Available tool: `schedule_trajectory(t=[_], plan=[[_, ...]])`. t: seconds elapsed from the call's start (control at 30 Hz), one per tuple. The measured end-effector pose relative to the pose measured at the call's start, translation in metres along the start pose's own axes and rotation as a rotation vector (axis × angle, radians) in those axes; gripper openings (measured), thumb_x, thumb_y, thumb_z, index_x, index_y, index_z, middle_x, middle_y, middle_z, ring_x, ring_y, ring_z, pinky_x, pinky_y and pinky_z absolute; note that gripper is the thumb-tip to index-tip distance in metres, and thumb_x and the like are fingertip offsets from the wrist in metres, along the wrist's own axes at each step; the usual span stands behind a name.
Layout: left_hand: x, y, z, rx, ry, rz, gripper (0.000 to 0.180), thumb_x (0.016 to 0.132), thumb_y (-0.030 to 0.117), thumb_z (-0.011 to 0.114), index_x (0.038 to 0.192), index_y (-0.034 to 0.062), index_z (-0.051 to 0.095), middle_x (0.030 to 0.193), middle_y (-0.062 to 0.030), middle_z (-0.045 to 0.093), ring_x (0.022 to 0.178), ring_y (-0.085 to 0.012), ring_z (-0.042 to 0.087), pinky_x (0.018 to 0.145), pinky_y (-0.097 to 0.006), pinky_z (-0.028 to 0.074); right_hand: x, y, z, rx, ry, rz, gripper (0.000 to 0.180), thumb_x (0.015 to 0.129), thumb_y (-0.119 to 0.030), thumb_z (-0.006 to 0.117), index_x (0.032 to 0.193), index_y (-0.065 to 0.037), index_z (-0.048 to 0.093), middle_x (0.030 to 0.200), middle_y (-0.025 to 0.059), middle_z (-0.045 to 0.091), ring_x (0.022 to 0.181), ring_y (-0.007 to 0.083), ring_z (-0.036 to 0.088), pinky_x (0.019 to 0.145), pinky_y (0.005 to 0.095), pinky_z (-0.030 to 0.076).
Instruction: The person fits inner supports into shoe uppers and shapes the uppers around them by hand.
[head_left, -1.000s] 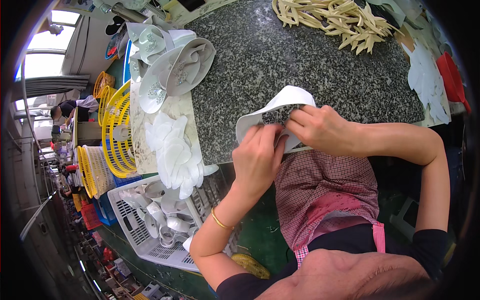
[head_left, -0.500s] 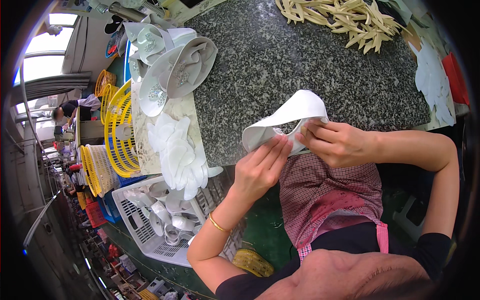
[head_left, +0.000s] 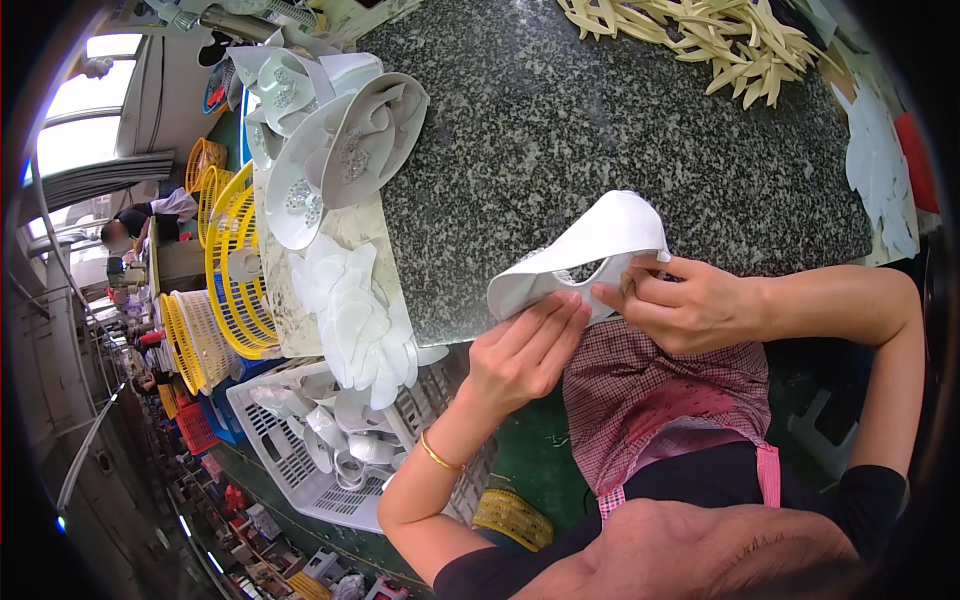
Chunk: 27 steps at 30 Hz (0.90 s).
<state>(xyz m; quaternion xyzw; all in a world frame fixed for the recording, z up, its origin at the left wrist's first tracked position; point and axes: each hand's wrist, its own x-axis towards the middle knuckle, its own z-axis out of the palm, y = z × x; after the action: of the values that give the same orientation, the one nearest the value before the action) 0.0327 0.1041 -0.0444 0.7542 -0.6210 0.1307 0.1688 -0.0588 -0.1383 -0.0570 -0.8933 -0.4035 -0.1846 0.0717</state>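
Observation:
Over the near edge of the granite-topped table (head_left: 470, 290) I hold a curved white shoe upper (head_left: 605, 228), bent into an open loop. Sparkling stones show along its inside. My left hand (head_left: 525, 350) pinches its near left edge, fingertips together and thumb tucked behind. My right hand (head_left: 675, 305) grips the right end, with fingers curled and the forefinger at the upper corner. What lies inside the right fingers is partly hidden.
Several stone-decorated white uppers (head_left: 375, 140) stand stacked at the far left. Nearer lie flat white pieces (head_left: 360, 330), above a white crate (head_left: 300, 490) of white parts. Cream strips (head_left: 745, 50) are heaped at the far right, and pale sheets (head_left: 880, 170) hang over the right edge.
My right hand has shifted slightly down and right along the upper, its fingers curling more. My left hand keeps its pinch. The whole view has moved a little.

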Motion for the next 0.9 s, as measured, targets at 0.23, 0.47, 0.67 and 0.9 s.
schedule_trajectory(t=[0.23,0.47,0.67,0.9], plan=[[-0.001,0.003,0.000,0.050,-0.011,0.010,0.027,0.074,0.007,0.068,0.101,0.0063,0.074,0.101,-0.0029,0.073,0.097,-0.0157,0.070,0.076,-0.025,0.055,-0.001,0.003,0.004,0.082,0.110,0.021,0.027,0.070,-0.014,0.067,0.087,0.006,0.071,0.112,0.0115,0.061,0.093,0.0204,0.059,0.084,0.0333,0.054],[-0.007,-0.004,-0.009,-0.036,-0.026,0.030,0.024,0.077,0.007,0.071,0.101,0.0061,0.074,0.101,-0.0034,0.073,0.095,-0.0147,0.070,0.077,-0.025,0.057,-0.001,0.002,0.002,0.115,0.095,0.066,0.033,0.070,-0.013,0.068,0.096,0.007,0.070,0.109,0.0083,0.062,0.091,0.0184,0.059,0.082,0.0336,0.053],[-0.018,-0.003,-0.018,-0.042,-0.015,0.036,0.025,0.073,0.004,0.066,0.096,0.0060,0.075,0.098,-0.0054,0.074,0.095,-0.0179,0.071,0.074,-0.026,0.058,0.022,-0.016,0.025,0.062,0.215,0.100,0.029,0.071,-0.013,0.066,0.093,0.006,0.070,0.106,0.0068,0.061,0.092,0.0179,0.059,0.085,0.0329,0.050],[-0.028,-0.012,-0.031,-0.189,-0.011,-0.042,0.023,0.069,0.000,0.077,0.090,0.0044,0.072,0.089,-0.0057,0.073,0.086,-0.0207,0.071,0.070,-0.029,0.057,0.023,-0.008,0.022,0.097,0.183,-0.005,0.018,0.065,-0.014,0.066,0.078,-0.002,0.065,0.090,0.0052,0.057,0.082,0.0184,0.057,0.075,0.0313,0.049]])
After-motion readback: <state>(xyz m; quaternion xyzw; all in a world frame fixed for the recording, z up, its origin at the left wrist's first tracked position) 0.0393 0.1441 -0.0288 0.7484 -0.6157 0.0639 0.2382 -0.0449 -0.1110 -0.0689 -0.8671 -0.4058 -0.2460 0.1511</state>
